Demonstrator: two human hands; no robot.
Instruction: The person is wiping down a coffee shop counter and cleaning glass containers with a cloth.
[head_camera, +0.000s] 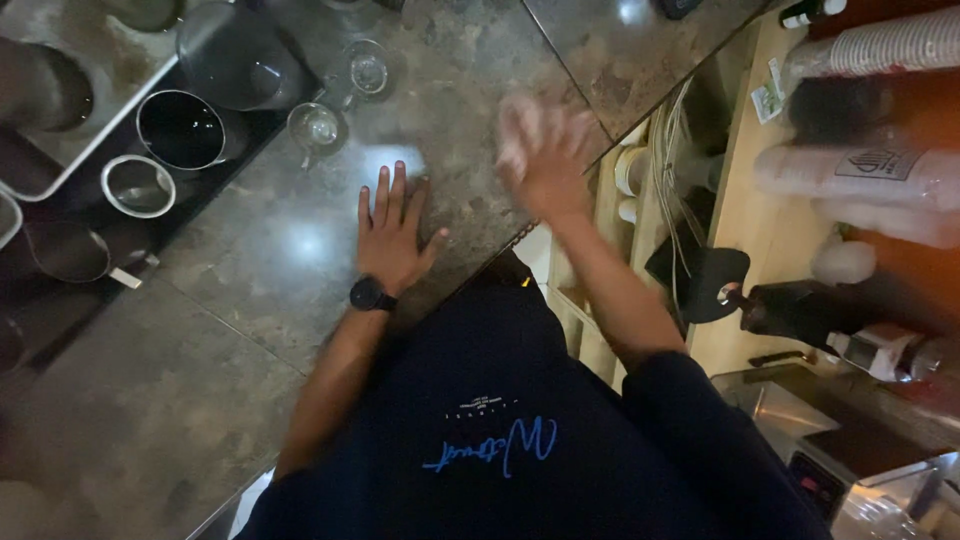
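Note:
My left hand (392, 232) lies flat, palm down, on the dark mottled stone counter (250, 300), fingers slightly apart and holding nothing. A black watch (370, 295) sits on that wrist. My right hand (545, 150) is raised over the counter's right part and smeared by motion. Its fingers look spread, with a pale blur at the fingertips, and I make out no object in it. My dark top with a blue print (500, 440) fills the bottom of the view.
Metal jugs (182, 130) and cups (138, 185) stand on a black tray at the left. Two small glasses (316, 126) stand beyond my left hand. To the right are a wooden shelf (760, 210), cables (672, 150), stacked cup sleeves (880, 45) and bottles (880, 345).

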